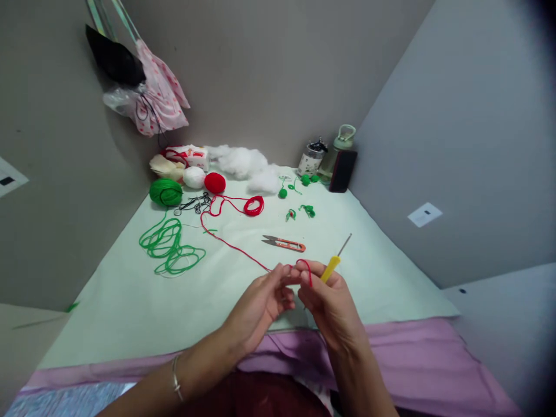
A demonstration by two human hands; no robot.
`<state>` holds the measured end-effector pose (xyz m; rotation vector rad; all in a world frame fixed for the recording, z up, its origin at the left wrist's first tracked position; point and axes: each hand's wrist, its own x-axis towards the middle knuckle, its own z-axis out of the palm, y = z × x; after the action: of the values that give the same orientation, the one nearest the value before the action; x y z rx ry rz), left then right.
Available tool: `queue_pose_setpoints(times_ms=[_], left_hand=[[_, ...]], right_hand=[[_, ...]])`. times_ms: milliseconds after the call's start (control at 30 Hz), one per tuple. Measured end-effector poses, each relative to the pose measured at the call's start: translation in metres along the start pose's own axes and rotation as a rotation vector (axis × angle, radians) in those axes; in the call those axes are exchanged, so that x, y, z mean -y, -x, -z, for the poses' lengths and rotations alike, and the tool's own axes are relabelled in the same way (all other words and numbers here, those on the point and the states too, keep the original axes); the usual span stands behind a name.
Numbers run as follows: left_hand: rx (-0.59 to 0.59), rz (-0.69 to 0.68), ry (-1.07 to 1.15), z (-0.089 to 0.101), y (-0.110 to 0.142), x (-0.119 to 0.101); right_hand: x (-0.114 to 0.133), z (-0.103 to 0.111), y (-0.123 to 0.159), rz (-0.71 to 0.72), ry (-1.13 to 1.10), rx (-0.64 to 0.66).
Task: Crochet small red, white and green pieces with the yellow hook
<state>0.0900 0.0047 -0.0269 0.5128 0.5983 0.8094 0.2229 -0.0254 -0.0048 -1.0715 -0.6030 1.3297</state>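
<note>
My left hand [264, 304] pinches the red yarn [234, 248], which runs back across the table to a red yarn ball [215, 183]. Close against it, my right hand [330, 298] has its thumb and fingers closed on the yarn's short loose end. A crochet hook [331, 268] with a yellow handle is also tucked in my right hand, its metal tip pointing up and away to the right. Just beyond my hands lie orange-handled thread snips [284, 243]. My fingers partly hide where they meet on the yarn.
Loose green yarn [171, 246] spreads at left below a green yarn ball [165, 192]. White stuffing [243, 162] lies along the back wall. Small green crocheted pieces [307, 211] sit behind the snips. A bottle [343, 142] and a dark phone [343, 171] stand at back right.
</note>
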Motion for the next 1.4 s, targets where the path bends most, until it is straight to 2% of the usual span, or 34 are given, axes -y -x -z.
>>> queue_pose_setpoints(times_ms=[67,133,367,533,700,767,933,1133,1233,1300,1400], left_hand=[[-0.100,-0.029,0.101,0.000,-0.006,0.001],[-0.144,-0.055,0.105,0.003,-0.008,-0.003],[-0.173,-0.094,0.040,0.012,0.005,-0.018],[-0.082,-0.012,0.056,0.006,0.009,-0.019],[0.127,0.193,0.032,0.001,0.017,-0.001],[0.140,0.218,0.010,0.000,0.018,0.005],[-0.047,0.141,0.074,-0.004,0.008,0.008],[-0.103,0.007,0.062,0.000,0.004,0.000],[-0.128,-0.049,0.017,0.005,0.007,-0.004],[-0.147,-0.114,-0.049,0.007,0.010,-0.009],[-0.143,-0.309,-0.339,0.006,0.013,-0.021]], right_hand=[[-0.001,0.003,0.000,0.004,-0.024,-0.012],[0.000,0.008,-0.001,0.027,-0.045,-0.037],[0.014,0.025,-0.007,0.130,-0.106,-0.119],[0.013,0.026,-0.007,0.136,-0.054,-0.100],[0.005,0.017,-0.005,0.117,0.014,-0.081],[0.002,0.014,-0.002,0.125,0.042,-0.123],[-0.007,0.011,0.007,0.156,0.202,-0.181],[-0.004,0.011,0.009,0.116,0.132,-0.095],[0.003,0.011,0.006,0.129,0.084,-0.097],[0.006,0.012,0.004,0.128,0.112,-0.122],[0.005,0.015,0.002,0.073,0.233,-0.087]])
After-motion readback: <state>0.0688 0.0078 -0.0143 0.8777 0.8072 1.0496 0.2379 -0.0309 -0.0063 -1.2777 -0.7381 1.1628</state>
